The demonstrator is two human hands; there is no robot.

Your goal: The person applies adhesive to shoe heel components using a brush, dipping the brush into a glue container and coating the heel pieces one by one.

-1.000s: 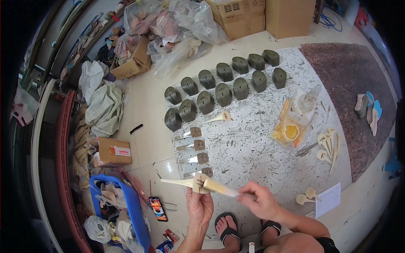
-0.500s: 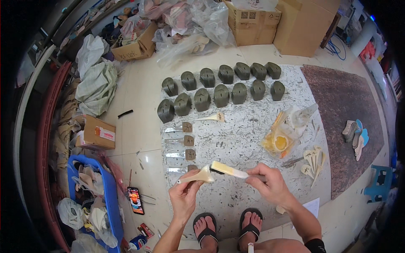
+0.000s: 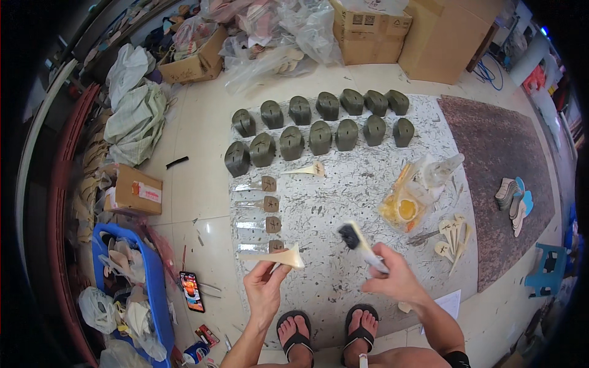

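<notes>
Brush (image 3: 354,237) has lifted off the insole piece (image 3: 274,257) and swung right, bristles up. Right hand (image 3: 396,279) grips brush handle; left hand (image 3: 265,285) pinches the piece, near the speckled mat (image 3: 368,184)'s left edge; that coat looks done

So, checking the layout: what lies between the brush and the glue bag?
In the head view, only bare speckled mat separates the brush in the right hand from the glue bag.

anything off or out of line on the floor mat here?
Mostly tidy. One pale insole piece lies alone below the two rows of dark heel blocks, outside the left column of tagged pieces. The glue bag sits slumped open. No spill visible.
</notes>
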